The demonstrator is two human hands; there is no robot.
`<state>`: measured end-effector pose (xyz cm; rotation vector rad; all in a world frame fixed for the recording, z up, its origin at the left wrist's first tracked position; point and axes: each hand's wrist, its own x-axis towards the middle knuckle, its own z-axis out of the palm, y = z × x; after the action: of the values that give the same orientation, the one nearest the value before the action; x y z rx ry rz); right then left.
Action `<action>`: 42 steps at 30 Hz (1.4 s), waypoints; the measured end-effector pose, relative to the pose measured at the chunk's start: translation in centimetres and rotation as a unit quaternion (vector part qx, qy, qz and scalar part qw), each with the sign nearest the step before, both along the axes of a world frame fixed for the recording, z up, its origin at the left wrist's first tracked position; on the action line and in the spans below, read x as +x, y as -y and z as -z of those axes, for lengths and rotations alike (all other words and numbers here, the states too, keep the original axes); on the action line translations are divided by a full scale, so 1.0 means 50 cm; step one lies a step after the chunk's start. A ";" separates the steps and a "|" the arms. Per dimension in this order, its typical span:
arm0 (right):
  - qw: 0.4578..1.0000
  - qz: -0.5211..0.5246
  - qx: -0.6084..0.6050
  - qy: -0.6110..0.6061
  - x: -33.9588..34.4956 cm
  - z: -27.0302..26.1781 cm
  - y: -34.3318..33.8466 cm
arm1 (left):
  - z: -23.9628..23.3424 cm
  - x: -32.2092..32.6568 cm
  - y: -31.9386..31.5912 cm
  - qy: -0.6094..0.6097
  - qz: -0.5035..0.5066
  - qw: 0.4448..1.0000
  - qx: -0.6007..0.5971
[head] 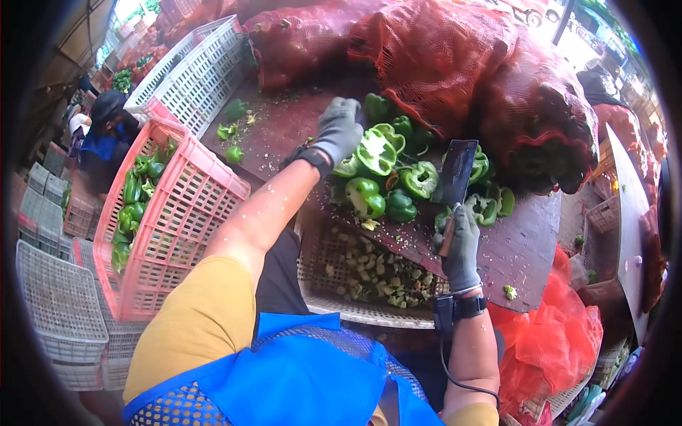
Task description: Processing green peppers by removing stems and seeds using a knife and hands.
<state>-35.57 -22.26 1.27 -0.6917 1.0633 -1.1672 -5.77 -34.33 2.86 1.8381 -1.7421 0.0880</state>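
Observation:
My right hand (pixel 462 250), in a grey glove, grips the wooden handle of a broad-bladed knife (pixel 459 165). Its dark blade points away from me, over the right side of a pile of green bell peppers. My left hand (pixel 340 128), gloved too, is above the table at the pile's left side with its fingers curled; whether anything is in them is hidden. Beside it lies a halved green bell pepper (pixel 376 150), cut face up. Another cut pepper (pixel 419 179) and a whole dark green pepper (pixel 400 206) lie between my hands.
Red mesh sacks (pixel 437 58) bulge along the far side of the seed-strewn table (pixel 522 261). A pink crate (pixel 181 213) of peppers stands left, near a white crate (pixel 208 69). Below the table edge, a crate (pixel 319 255) holds cut scraps. Another person (pixel 106 133) is at far left.

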 end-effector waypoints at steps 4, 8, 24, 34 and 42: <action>0.999 0.000 -0.025 -0.022 0.011 -0.005 0.010 | -0.011 -0.066 0.119 0.174 0.117 0.972 0.102; 0.997 -0.022 -0.052 -0.060 0.017 -0.010 0.022 | 0.051 -0.095 0.214 0.117 0.127 0.952 0.254; 0.949 -0.020 -0.292 -0.117 0.030 -0.073 -0.016 | -0.038 -0.166 0.011 -0.114 0.300 0.945 -0.068; 0.999 -0.052 0.012 0.009 0.020 0.022 0.016 | 0.057 -0.160 -0.018 -0.279 0.220 0.935 -0.015; 0.997 -0.038 -0.045 -0.054 0.039 -0.017 0.014 | 0.070 0.009 0.239 -0.005 -0.029 0.983 0.179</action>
<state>-33.61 -22.98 2.11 -0.8673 1.0688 -1.1276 -5.30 -46.28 -0.63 2.1363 -1.7856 -0.2261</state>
